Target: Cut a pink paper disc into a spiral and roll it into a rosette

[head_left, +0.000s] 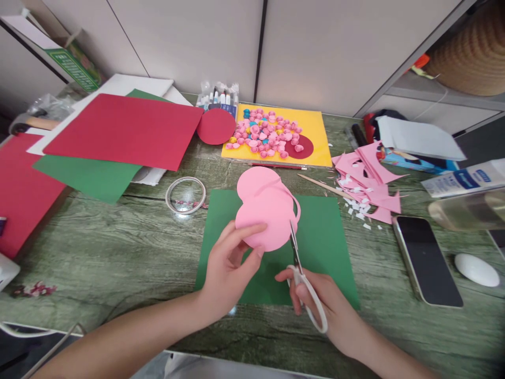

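Observation:
My left hand [234,258] pinches the lower left edge of a pink paper circle [263,223] between thumb and fingers. In my right hand [319,300] is a pair of scissors [298,258] with white handles. Their blades meet the right edge of the circle, where a thin curled strip of pink paper [296,205] loops up from the rim. Another pink paper circle [255,183] lies partly hidden behind the first. Under both hands is a green paper sheet [323,237] on the table.
Rolled paper pieces [264,131] and a dark red circle [305,147] lie on a yellow sheet [315,123]. Pink scraps [374,184] and a phone [428,263] are at right. A tape roll [168,196], red sheet [126,129] and red circle [216,126] are left.

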The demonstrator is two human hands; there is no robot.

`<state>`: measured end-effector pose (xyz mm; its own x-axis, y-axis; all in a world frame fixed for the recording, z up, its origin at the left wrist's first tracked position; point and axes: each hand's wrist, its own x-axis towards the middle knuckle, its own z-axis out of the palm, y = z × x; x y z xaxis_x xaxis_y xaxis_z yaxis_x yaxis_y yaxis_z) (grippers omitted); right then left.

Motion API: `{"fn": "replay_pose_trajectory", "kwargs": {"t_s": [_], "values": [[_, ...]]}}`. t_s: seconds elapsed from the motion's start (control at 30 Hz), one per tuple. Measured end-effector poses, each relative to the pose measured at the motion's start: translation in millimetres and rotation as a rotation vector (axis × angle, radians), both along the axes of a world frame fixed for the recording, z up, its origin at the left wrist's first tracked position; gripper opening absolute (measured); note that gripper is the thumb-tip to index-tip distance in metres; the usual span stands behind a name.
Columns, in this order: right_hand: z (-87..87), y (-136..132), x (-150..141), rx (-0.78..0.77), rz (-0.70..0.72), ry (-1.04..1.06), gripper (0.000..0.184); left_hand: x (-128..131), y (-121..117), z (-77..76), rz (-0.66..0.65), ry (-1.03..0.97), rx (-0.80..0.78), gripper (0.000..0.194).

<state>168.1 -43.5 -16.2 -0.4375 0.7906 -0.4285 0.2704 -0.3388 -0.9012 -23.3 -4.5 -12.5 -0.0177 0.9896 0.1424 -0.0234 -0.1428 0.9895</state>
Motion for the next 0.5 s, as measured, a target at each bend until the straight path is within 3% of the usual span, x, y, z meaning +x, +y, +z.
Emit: {"fn": "replay_pose_trajectory", "kwargs": {"t_s": [0.5], "values": [[6.1,1.0,-1.3,0.018,-0.011,0.028,0.053,-0.3,-0.8,2.1,-0.034,-0.013,-0.012,0.029]]}}
